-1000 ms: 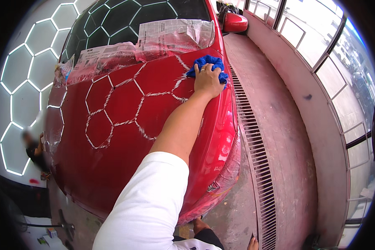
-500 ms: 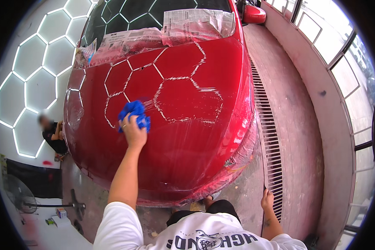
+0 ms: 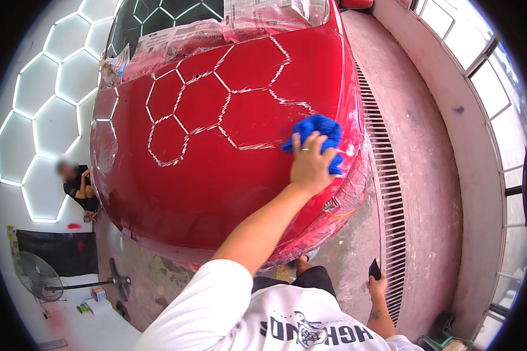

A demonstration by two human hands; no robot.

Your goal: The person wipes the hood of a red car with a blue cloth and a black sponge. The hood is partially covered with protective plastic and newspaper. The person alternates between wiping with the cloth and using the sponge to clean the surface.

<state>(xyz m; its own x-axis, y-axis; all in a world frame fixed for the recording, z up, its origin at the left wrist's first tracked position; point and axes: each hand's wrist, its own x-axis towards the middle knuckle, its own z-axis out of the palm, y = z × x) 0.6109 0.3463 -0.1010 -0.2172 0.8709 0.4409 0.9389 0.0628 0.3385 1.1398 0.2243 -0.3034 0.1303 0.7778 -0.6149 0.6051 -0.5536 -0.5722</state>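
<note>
My left hand presses a crumpled blue cloth onto the red car hood, near its right edge. The fingers are spread over the cloth and grip it. White hexagon reflections of wall or ceiling lights show on the glossy hood, with jagged, wavy edges. Down at my right side, away from the car, my right hand holds a small flat black piece. Its exact kind cannot be made out.
Newspaper covers the base of the windshield. Clear plastic sheeting wraps the car's front corner. A floor drain grate runs along the right. At left, another person crouches beside the car, near a fan.
My left hand has swept the blue cloth across the hood from left of centre to the right edge. The black piece in my right hand now shows more plainly.
</note>
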